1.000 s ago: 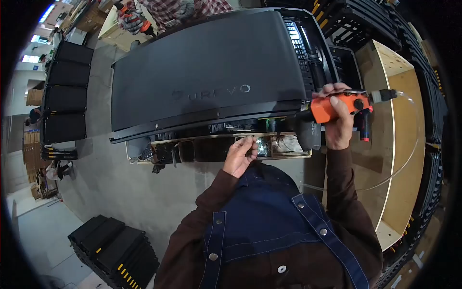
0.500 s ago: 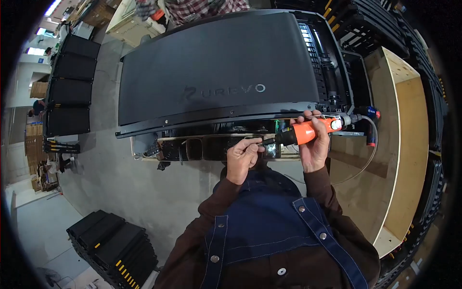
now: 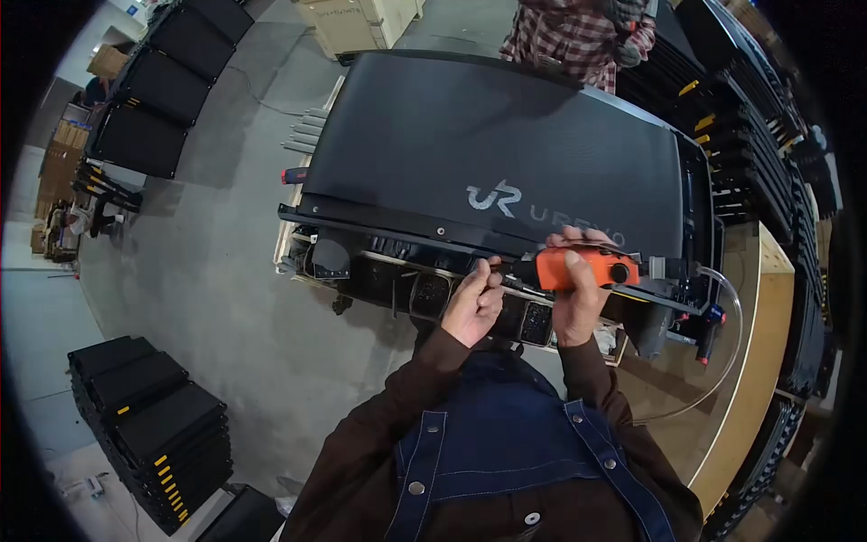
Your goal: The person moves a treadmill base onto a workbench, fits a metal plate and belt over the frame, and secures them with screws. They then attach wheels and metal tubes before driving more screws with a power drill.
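- Two hands meet on one tool, at the near edge of the treadmill [image 3: 506, 144], just below its printed logo.
- My right hand [image 3: 573, 307] is wrapped tight around the orange driver [image 3: 549, 269], which lies nearly level with its black nose pointing to my left.
- My left hand [image 3: 474, 307] has its fingertips [image 3: 492, 269] pinched shut around that black nose. I cannot tell whether a screw sits between them.
- The nose is against the treadmill's front rail, above the open compartment [image 3: 433, 291] under the belt.
- A clear hose [image 3: 740, 330] runs from the driver's rear end and curves down over the wooden platform [image 3: 741, 425] on my right.
- Another person in a plaid shirt [image 3: 569, 41] stands at the treadmill's far side.
- Stacked black decks [image 3: 149, 425] sit on the floor, well apart, to my left.
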Demonstrator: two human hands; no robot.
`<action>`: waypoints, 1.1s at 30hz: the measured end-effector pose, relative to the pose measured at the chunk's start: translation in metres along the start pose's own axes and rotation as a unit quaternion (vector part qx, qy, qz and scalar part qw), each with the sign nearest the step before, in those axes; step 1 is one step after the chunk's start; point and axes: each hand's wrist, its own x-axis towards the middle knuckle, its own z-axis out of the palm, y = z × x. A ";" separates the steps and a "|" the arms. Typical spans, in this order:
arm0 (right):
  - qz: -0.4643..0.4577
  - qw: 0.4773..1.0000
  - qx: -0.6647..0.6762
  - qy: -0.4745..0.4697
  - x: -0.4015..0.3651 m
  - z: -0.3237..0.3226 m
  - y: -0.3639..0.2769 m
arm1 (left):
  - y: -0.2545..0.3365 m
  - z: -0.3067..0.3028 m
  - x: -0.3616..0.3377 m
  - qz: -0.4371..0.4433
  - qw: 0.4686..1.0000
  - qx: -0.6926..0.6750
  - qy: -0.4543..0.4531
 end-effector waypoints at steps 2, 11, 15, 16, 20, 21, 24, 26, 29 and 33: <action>-0.034 0.997 -0.030 -0.061 0.004 0.039 0.019 | 0.023 -0.009 0.011 -0.019 0.992 -0.124 -0.024; -0.091 0.956 -0.216 -0.179 0.028 0.105 0.080 | 0.078 -0.031 0.032 -0.141 0.962 -0.231 -0.027; -0.012 0.956 -0.232 -0.181 0.045 0.116 0.080 | 0.081 -0.022 0.012 -0.127 0.986 -0.086 0.069; -0.021 0.932 -0.289 -0.220 0.050 0.111 0.081 | 0.081 -0.026 0.005 -0.128 0.985 -0.092 0.069; -0.060 0.908 -0.315 -0.269 0.044 0.119 0.094 | 0.080 -0.060 -0.019 -0.140 0.983 0.059 0.101; -0.065 0.913 -0.295 -0.276 0.042 0.125 0.095 | 0.081 -0.067 -0.023 -0.132 0.985 0.076 0.076; -0.058 0.905 -0.322 -0.271 0.048 0.114 0.098 | 0.090 -0.077 -0.039 -0.127 0.986 0.106 0.030; -0.048 0.919 -0.282 -0.271 0.045 0.117 0.098 | 0.102 -0.066 -0.049 -0.116 0.981 0.153 -0.013; 0.000 0.935 -0.272 -0.228 0.045 0.130 0.085 | 0.114 -0.056 -0.056 -0.123 0.982 0.142 -0.019; 0.034 0.873 -0.354 -0.334 0.065 0.121 0.070 | 0.119 -0.054 -0.064 -0.117 0.983 0.142 -0.009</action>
